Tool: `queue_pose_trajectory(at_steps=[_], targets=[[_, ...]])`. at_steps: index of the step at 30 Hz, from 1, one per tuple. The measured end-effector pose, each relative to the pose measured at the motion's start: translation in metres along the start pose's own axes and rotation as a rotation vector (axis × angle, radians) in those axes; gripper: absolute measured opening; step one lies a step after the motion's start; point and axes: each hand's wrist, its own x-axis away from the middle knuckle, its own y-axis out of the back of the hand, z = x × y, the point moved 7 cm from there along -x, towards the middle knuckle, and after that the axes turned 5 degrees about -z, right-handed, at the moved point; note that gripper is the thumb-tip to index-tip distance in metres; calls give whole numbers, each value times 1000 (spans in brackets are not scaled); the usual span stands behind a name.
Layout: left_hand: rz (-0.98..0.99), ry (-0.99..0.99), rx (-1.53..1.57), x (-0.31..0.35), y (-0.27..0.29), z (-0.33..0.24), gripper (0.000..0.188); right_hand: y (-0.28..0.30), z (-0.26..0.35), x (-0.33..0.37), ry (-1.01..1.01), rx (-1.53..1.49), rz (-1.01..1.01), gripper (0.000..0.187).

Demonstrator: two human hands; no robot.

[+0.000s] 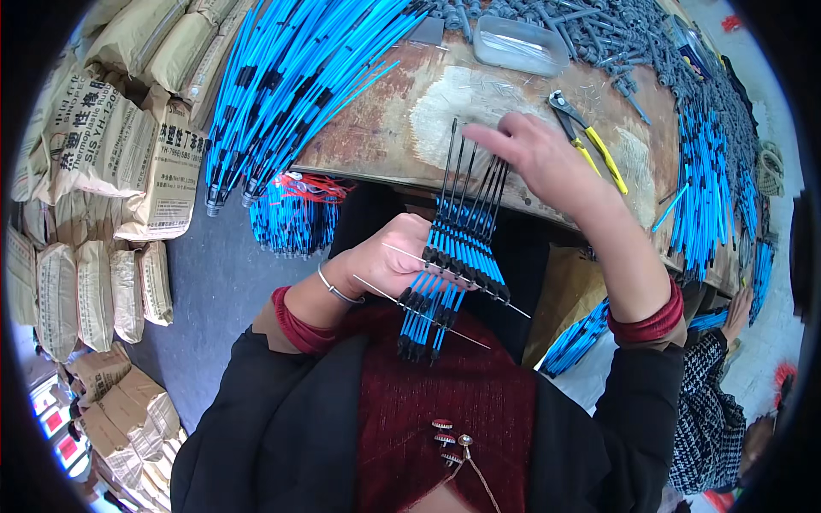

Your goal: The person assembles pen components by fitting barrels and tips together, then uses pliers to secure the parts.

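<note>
In front of my chest is a fan of thin blue-and-black rods (466, 250), set side by side, with thin metal wires running crosswise through their black joints. My left hand (400, 250) is closed round the fan from the left; most of its fingers are hidden behind the rods. At the far end, slim black rod tips (462, 162) spread apart. Over those on the right is my right hand (547, 158), its thumb stretched to the left and its other fingers curled. Several black tips run in under this hand and appear gripped there, though the contact is partly hidden.
The worn wooden table (368, 128) holds yellow-handled pliers (590, 141), a clear plastic tray (520, 47), loose wires and a grey heap of parts (590, 34). Blue rod bundles (291, 77) lie at left. Stacked sacks (111, 128) stand farther left; another person's sleeve (710, 410) shows at right.
</note>
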Motion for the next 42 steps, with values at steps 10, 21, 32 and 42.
queue_pose_trajectory(at_steps=[10, 21, 32, 42], targets=[[-2, 29, 26, 1, -2, 2, 19, 5, 14, 3, -7, 116, -42, 30], [19, -41, -57, 2, -2, 4, 19, 8, 10, 0, -26, 47, -49, 24], [85, -75, -193, -1, 2, 6, 16, 9, 7, -6, 3, 13, -56, 23], [89, -12, -134, 0, 4, 0, 15, 2, 29, -4, 112, 295, -163, 39]])
